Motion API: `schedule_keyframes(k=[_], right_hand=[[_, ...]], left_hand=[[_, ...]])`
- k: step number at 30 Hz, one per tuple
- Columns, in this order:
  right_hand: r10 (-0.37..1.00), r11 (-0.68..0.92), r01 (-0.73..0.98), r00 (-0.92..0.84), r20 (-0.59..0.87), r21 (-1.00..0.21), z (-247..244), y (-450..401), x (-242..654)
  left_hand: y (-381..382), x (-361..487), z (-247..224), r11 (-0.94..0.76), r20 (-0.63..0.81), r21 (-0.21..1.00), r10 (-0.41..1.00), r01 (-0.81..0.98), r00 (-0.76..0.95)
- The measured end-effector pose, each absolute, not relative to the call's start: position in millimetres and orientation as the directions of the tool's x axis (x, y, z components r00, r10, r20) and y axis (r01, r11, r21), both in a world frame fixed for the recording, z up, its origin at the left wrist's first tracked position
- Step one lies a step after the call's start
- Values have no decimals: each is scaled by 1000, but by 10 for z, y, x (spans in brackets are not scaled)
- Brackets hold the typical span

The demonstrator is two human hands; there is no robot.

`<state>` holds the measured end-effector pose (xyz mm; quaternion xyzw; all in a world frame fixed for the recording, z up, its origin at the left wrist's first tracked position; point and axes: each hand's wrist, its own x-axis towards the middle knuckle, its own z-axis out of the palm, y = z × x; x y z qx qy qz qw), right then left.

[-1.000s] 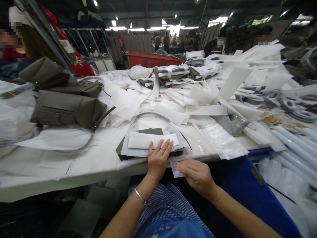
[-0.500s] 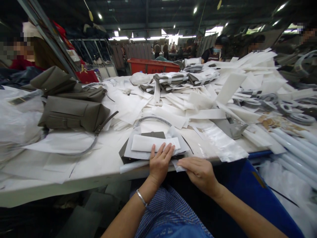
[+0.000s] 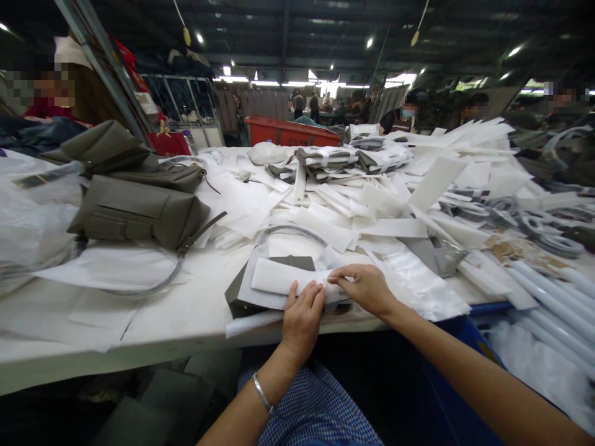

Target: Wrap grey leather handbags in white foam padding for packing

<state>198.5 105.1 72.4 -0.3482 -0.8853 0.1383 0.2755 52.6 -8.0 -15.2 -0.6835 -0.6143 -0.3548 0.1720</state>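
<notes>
A dark olive handbag [image 3: 236,292] lies on the table in front of me, its handle [image 3: 294,230] wrapped in clear plastic and arching away at the back. Over the bag is a thin white wrapping sheet [image 3: 250,282], topped by a folded white foam strip [image 3: 279,277]. My left hand [image 3: 302,316] rests flat on the front of the strip, fingers extended. At the strip's right end, my right hand [image 3: 365,288] pinches the white wrapping sheet between thumb and fingers. Its pinched edge is partly hidden by the fingers.
More olive handbags [image 3: 139,207] lie to the left beside plastic wrapping. White foam sheets [image 3: 320,226] and wrapped bundles [image 3: 328,157] are heaped behind. Toward the right are a clear plastic bag [image 3: 418,282], white tubes [image 3: 548,297] and a blue bin [image 3: 458,378]. People work farther back.
My right hand has risen from the table's front edge to the bag's top, bringing the sheet's edge over with it. My left hand stays on the strip.
</notes>
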Motion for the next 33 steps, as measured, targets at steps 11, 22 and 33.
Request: schedule_keyframes(k=[11, 22, 33], right_hand=[[709, 696, 618, -674, 209, -367, 657, 1228, 1793], [740, 656, 631, -645, 190, -414, 622, 1265, 1723], [742, 546, 770, -261, 618, -331, 832, 1796, 3400]], left_hand=[[-69, 515, -145, -214, 722, 204, 692, 955, 1], [-66, 476, -8, -210, 650, 69, 751, 975, 116], [-59, 453, 4, -246, 721, 21, 675, 969, 156]])
